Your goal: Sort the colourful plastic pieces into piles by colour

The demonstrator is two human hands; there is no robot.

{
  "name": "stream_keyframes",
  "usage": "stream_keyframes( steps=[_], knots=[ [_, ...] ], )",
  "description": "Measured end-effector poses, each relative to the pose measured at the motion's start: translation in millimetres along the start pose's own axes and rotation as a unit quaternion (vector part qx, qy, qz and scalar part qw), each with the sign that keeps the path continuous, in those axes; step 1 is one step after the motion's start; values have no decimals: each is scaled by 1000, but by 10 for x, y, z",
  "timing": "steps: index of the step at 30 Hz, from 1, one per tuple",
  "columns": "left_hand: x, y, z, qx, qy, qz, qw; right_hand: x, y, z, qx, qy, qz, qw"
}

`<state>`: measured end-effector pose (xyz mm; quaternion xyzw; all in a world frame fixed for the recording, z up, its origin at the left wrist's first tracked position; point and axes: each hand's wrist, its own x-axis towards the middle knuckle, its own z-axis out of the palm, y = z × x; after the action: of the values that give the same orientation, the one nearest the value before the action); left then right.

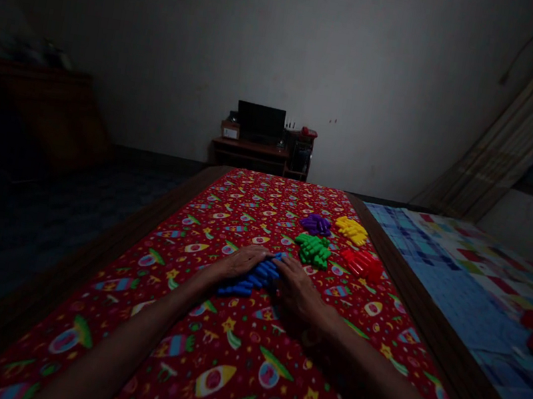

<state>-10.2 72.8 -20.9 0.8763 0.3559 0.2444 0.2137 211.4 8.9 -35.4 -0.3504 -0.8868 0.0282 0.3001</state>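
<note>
A pile of short blue plastic sticks (262, 273) lies on the red patterned cloth (217, 347), between my two hands. My left hand (244, 261) curves along the pile's far left side, fingers stretched out and touching it. Against the right side rests my right hand (297, 285), its fingers extended over the edge of the pile. Neither hand grips a stick; the fingertips of both come close together at the far end. Just beyond my right hand are a green pile (313, 250) and a red pile (362, 264) of similar pieces.
Farther back on the cloth lie a purple pile (316, 224) and a yellow pile (351, 230). A bed with a blue checked sheet (417, 270) adjoins the right side. A desk (249, 147) with a dark monitor (260, 121) stands against the wall.
</note>
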Motion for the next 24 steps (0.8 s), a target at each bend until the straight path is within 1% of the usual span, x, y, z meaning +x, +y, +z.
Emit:
stream_keyframes(
  steps=[2, 4, 6, 8, 11, 13, 15, 17, 20, 22, 24],
  knots=[
    [-72, 79, -57, -16, -15, -16, 1000, -43, 59, -60, -10, 2, 17, 1000],
    [-149, 141, -109, -24, -20, -31, 999, -65, 97, -69, -14, -23, 19, 999],
    [-219, 171, -133, -21, -12, -38, 999, -73, 108, -54, -14, -45, 16, 999],
    [-276, 162, -118, -10, -3, -31, 999, -84, 94, -52, -6, -45, 16, 999],
    [-331, 104, -48, 9, 16, -15, 1000, -118, 50, -101, 12, -43, 28, 999],
    [-347, 73, -4, 18, 36, -15, 999, -135, 16, -143, -5, -44, 51, 998],
    [-353, 69, 17, 20, 42, -17, 999, -130, -18, -160, -32, -37, 65, 997],
    [-359, 88, 13, 21, 40, -16, 999, -109, -46, -150, -45, -34, 58, 997],
    [-385, 125, -6, 23, 40, -13, 999, -123, -52, -159, -45, -48, 42, 997],
    [-410, 134, -9, 21, 50, -16, 998, -218, -8, -249, -61, -33, 65, 995],
    [-430, 124, -1, 17, 61, -20, 998, -390, 86, -422, -94, 3, 114, 989]
  ],
)
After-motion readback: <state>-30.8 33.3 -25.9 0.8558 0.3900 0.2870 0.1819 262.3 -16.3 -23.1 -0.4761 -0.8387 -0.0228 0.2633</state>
